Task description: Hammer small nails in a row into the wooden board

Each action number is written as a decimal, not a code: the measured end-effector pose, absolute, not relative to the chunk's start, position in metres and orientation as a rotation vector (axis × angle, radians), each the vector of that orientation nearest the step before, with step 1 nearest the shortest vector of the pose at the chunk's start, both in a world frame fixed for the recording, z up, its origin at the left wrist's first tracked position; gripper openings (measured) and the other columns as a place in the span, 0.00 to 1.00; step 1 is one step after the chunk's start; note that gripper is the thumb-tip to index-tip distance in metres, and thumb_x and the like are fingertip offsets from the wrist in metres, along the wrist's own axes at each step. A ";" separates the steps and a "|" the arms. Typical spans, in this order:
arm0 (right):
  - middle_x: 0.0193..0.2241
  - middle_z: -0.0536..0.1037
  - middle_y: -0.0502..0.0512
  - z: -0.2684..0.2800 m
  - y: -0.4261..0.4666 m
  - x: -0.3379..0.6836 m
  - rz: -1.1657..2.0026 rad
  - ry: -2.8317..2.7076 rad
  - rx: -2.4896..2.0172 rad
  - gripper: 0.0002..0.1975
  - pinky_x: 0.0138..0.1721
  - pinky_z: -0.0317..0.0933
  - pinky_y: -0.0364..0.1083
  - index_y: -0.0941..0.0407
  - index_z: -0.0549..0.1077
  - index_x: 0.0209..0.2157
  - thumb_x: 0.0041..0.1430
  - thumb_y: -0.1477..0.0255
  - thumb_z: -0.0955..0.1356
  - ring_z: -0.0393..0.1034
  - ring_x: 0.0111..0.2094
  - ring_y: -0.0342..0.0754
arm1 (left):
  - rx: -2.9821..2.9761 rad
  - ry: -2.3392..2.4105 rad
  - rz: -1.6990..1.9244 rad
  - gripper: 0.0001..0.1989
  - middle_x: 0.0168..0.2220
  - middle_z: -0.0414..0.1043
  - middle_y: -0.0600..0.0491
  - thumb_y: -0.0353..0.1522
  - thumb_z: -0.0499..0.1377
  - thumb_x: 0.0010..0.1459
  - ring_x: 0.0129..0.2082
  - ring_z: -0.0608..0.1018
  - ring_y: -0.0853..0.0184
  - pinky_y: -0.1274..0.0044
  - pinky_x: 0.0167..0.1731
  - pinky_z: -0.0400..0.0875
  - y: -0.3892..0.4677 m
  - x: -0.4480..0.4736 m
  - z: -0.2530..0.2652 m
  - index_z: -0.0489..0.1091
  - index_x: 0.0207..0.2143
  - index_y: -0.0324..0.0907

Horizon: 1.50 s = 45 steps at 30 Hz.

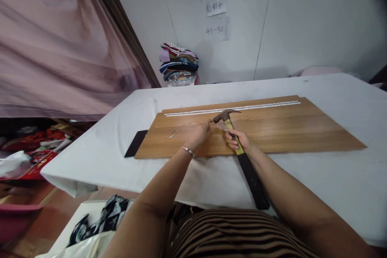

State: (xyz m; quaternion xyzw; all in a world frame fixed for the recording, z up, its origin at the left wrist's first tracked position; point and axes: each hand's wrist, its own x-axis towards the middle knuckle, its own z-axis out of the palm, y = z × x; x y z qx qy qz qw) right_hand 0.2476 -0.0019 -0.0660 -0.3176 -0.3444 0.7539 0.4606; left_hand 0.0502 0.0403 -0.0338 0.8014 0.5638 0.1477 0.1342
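I am at a long table with a white cover (332, 88), looking down at my two bare hands. In front of me lies a wide, flat, brown wood-grain board (296, 129), with its near edge close to my side of the table. Two narrow white strips (272, 105) run nearly parallel along the board's far part.

My right hand (238, 140) is wrapped around the yellow upper shaft of a claw hammer (248, 172) with a rusty-brown metal head and a black grip. The hammer slants over the board: its head is towards the far side, claw pointing right, and its black end reaches back past the board's near edge towards me.

My left hand (199, 134), with a thin silvery bracelet (189, 152) at the wrist, is over the board, fingers drawn together and fingertips just beside the hammer's striking face. I cannot tell whether they pinch anything.

Left of that hand, a few thin, silvery, nail-like metal pieces (171, 136) lie loose on the board. A flat black rectangular object (135, 144) shows at the board's left end. Beyond the table, a stack of folded, many-coloured fabrics (179, 64) stands by a pale wall (317, 20).
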 end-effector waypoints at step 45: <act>0.18 0.69 0.36 -0.048 -0.029 0.227 1.644 -1.167 -1.065 0.26 0.09 0.47 0.37 0.51 0.66 0.42 0.50 0.50 0.74 0.53 0.10 0.36 | 2.294 2.088 0.516 0.13 0.50 0.78 0.45 0.31 0.52 0.70 0.54 0.75 0.56 0.66 0.55 0.66 0.027 0.009 -0.067 0.77 0.41 0.43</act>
